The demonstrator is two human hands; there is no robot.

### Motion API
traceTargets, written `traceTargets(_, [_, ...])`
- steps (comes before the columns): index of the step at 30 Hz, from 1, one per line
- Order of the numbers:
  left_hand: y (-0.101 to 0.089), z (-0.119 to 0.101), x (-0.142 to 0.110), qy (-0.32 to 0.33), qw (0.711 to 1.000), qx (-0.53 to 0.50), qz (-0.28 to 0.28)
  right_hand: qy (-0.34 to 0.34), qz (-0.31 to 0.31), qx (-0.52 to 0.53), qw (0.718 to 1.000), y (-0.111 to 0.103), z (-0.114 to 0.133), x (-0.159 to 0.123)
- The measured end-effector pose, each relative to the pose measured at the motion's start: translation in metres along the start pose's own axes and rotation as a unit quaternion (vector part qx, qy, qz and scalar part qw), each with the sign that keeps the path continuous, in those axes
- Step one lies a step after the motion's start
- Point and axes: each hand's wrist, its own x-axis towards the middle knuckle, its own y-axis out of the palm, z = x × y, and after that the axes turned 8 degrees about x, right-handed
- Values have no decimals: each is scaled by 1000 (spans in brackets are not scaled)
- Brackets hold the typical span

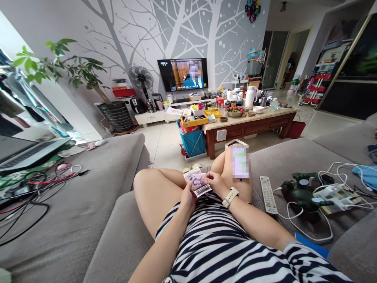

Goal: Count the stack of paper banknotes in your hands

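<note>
A stack of purple-printed banknotes (198, 181) is held over my lap, the top note showing a portrait. My left hand (188, 195) grips the stack from its near left side, thumb on top. From the right, my right hand (215, 181) pinches the notes at their right edge; a cream watch band (230, 197) is on that wrist. Further notes fan out at the far side of the stack. On my right leg rests a phone (240, 162) with a blurred, lit screen.
A white remote control (268, 194) lies on the grey sofa to my right, beside a dark green object (306, 192) and a power strip (338, 200) with white cables. Tangled cables (26, 200) and a laptop (26, 151) are at left. Ahead stands a crowded coffee table (247, 127).
</note>
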Motion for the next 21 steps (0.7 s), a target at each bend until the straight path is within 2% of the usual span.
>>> traceTargets(21, [-3, 4, 8, 7, 1000, 21, -8, 1, 20, 0, 1000, -2, 0, 0])
